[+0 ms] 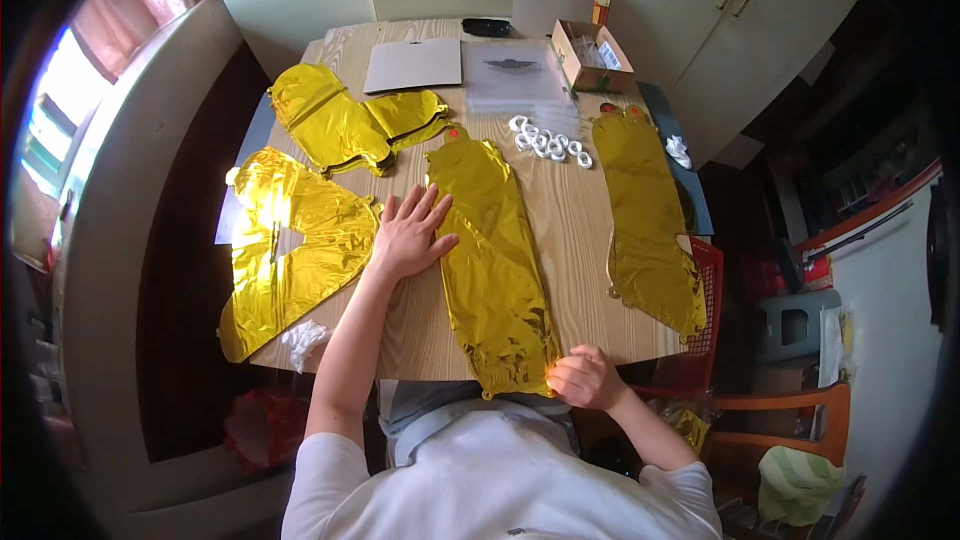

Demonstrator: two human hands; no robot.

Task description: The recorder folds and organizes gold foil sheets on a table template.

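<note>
A long flat gold foil balloon [492, 260] lies lengthwise down the middle of the wooden table [570, 230]. My left hand [408, 232] rests flat on the table with fingers spread, its fingertips touching the balloon's left edge. My right hand [585, 378] is curled at the table's near edge and pinches the balloon's near end. Another long gold balloon [645, 220] lies to the right, its near end hanging past the table's right edge.
Two more gold foil balloons lie at left [290, 260] and far left [345, 120]. A string of white rings [548, 140], a grey card [412, 65], clear plastic sheet [515, 75] and an open cardboard box [592, 55] sit farther back. A red crate [706, 310] stands at right.
</note>
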